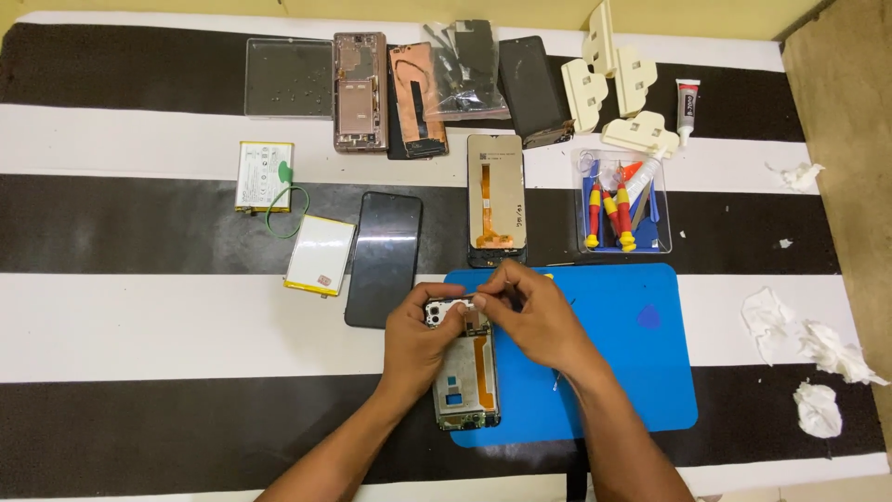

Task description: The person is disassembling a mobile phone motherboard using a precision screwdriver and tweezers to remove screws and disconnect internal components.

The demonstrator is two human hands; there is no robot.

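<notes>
From the head camera we look straight down at our two bare hands meeting over an opened smartphone frame (465,367), its back cover off and its inner parts and orange ribbon cable showing. The phone lies on the left edge of a blue work mat (613,353), which rests on a black-and-white striped counter (139,316). Its long axis runs away from us, camera end farthest.

Our left hand (423,344) is closed around the phone's upper left side, thumb across the camera end. Our right hand (534,321) comes in from the right, fingertips pinched shut at that same top edge; whether they grip a small part or tool there, we cannot tell. Both hands touch the phone at its far end, while the near end lies free.

Beyond the hands lie a display panel face down (495,200), a black phone screen (384,256), two batteries, and a clear tray of red-and-yellow screwdrivers (621,204).
</notes>
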